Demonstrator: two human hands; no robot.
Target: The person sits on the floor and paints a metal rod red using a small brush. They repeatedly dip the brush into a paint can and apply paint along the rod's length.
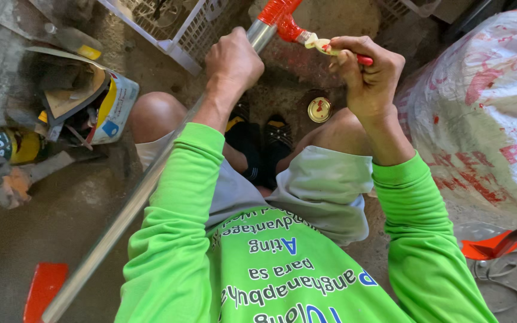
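Note:
My left hand (233,61) is wrapped around a long shiny metal pipe (128,206) that runs from the lower left up to the top centre. The pipe's upper end is coated in red paint (279,13). My right hand (366,72) grips a small paintbrush (317,42) with a red-stained handle; its bristles touch the red part of the pipe. I am seated, in a bright green long-sleeved shirt, knees apart, dark shoes on the ground below.
A small round tin (319,109) with red paint sits on the concrete floor by my right knee. A large white sack (480,113) fills the right side. Plastic crates (181,30) stand at the top, cluttered cans and scraps (61,113) on the left, a red object (43,290) at the lower left.

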